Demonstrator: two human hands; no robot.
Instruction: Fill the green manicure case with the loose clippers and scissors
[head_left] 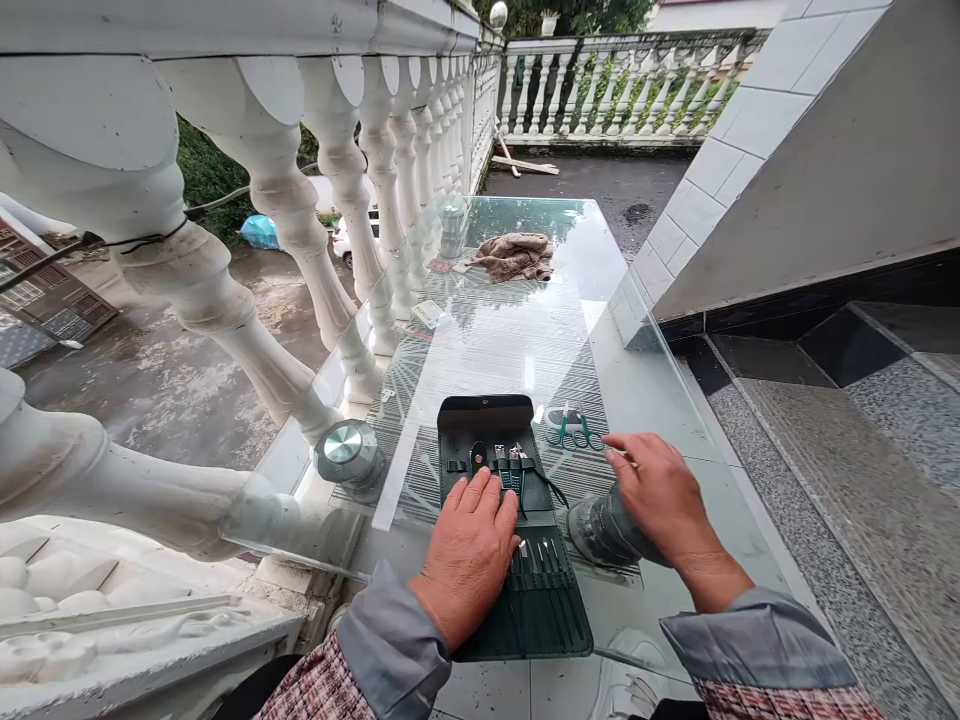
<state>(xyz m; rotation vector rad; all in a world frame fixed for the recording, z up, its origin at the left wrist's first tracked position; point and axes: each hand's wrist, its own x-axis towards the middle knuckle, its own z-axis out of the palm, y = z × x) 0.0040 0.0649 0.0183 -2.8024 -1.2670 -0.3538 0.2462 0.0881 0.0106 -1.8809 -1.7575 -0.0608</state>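
Observation:
A dark green tool case [495,420] lies opened flat on the glass table [525,260]. Small metal tools are strapped in its middle and lower rows [551,570]. My left hand [469,545] rests palm down on the case's left half, fingers stretched toward the middle row of tools. My right hand [660,495] hovers to the right of the case, fingers curled in a pinch on a thin light tool whose tip shows beyond the fingers. Green-handled small scissors [574,432] lie on the glass just ahead of that hand, beside the case.
A brown cloth [514,255] lies at the table's far end. A white stone balustrade [300,210] runs along the left. Round metal table fittings [346,450] sit under the glass. A tiled wall [750,140] and dark steps [825,400] stand on the right.

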